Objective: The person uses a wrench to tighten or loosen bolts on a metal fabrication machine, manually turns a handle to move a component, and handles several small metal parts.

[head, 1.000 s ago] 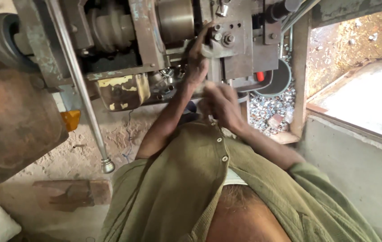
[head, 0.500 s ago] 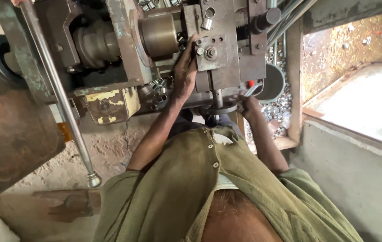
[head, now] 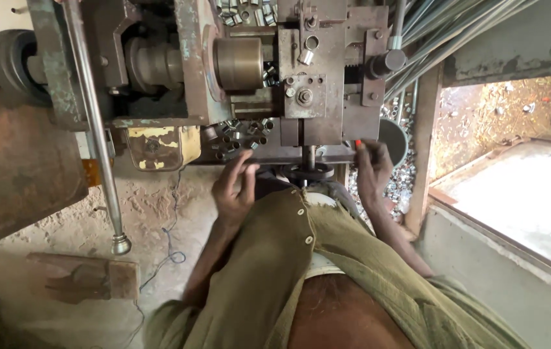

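Observation:
I stand at an old grey metal lathe [head: 327,71], olive shirt below. My left hand [head: 233,189] rests with loosely spread fingers against the lower edge of the machine bed. It sits just under a heap of small metal rings [head: 236,132] and holds nothing. My right hand [head: 372,173] is at the right end of the same edge, fingers pinched on a small red-tipped handle [head: 357,143]. A brass-coloured chuck [head: 240,63] and the tool block [head: 304,90] sit above both hands.
A long steel lever with a ball end [head: 120,244] hangs down at left beside a rusty brown drum [head: 10,168]. Steel rods [head: 443,32] fan out top right. Loose rings [head: 399,184] lie under a round dish [head: 395,139]. A wooden block [head: 81,278] lies on the dirt floor.
My left hand dropped from the tool block to the bed's lower edge. My right hand moved right onto the red-tipped handle. The view shifted up the machine.

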